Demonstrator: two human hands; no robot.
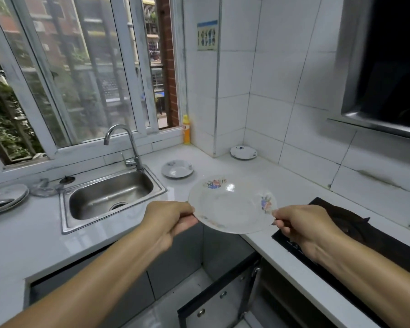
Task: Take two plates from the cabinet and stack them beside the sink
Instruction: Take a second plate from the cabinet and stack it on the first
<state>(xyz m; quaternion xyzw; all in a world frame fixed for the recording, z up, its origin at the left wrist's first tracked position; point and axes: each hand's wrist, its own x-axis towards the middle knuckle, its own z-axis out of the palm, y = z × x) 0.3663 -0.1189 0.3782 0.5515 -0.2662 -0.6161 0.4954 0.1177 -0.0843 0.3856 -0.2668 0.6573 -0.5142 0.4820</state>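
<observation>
A white plate with flower prints [230,204] is held in the air above the counter corner, just right of the steel sink [111,197]. My left hand [173,218] grips its left rim, thumb on top. At the plate's right rim, my right hand [301,226] pinches the edge. A second flowered plate [177,168] lies on the counter behind, right of the sink. Below, the cabinet door [220,294] stands open.
A third plate [243,152] sits in the far counter corner. A yellow bottle [186,129] stands by the window. The faucet [128,143] rises behind the sink. Metal lids [5,197] lie at far left. A black stove [369,235] is on the right, under a range hood [384,67].
</observation>
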